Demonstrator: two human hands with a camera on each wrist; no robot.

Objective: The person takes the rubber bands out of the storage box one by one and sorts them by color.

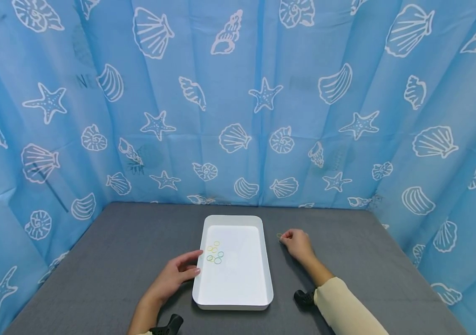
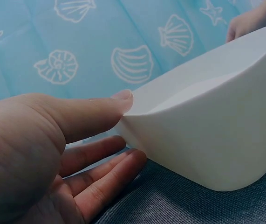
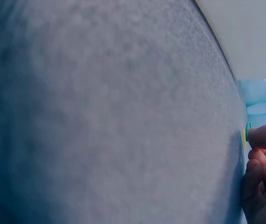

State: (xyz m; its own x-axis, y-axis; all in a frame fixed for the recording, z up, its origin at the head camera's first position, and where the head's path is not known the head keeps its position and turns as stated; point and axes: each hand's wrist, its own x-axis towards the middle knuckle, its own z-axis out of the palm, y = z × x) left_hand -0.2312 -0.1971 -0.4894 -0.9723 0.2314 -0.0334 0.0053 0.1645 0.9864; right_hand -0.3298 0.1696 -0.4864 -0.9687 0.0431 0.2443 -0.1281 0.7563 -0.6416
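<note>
A white tray (image 1: pixel 268 260) lies in the middle of the grey table (image 1: pixel 116 260), with several small coloured rubber bands (image 1: pixel 214 252) in its left half. My left hand (image 1: pixel 193 263) rests at the tray's left rim. In the left wrist view its thumb (image 2: pixel 109 109) touches the tray's corner (image 2: pixel 216 135) and the other fingers lie straight below it. My right hand (image 1: pixel 294 242) rests on the table right of the tray, fingers curled. Its fingertip (image 3: pixel 265 136) pinches at a small teal and yellow rubber band (image 3: pixel 246 134) on the cloth, also seen as a rubber band (image 1: pixel 279 236) from the head.
A blue curtain (image 1: pixel 238 93) printed with shells and starfish closes off the table at the back and both sides. Grey table surface (image 3: pixel 114 112) stretches around the tray. Black wrist mounts (image 1: pixel 305 297) sit near the front edge.
</note>
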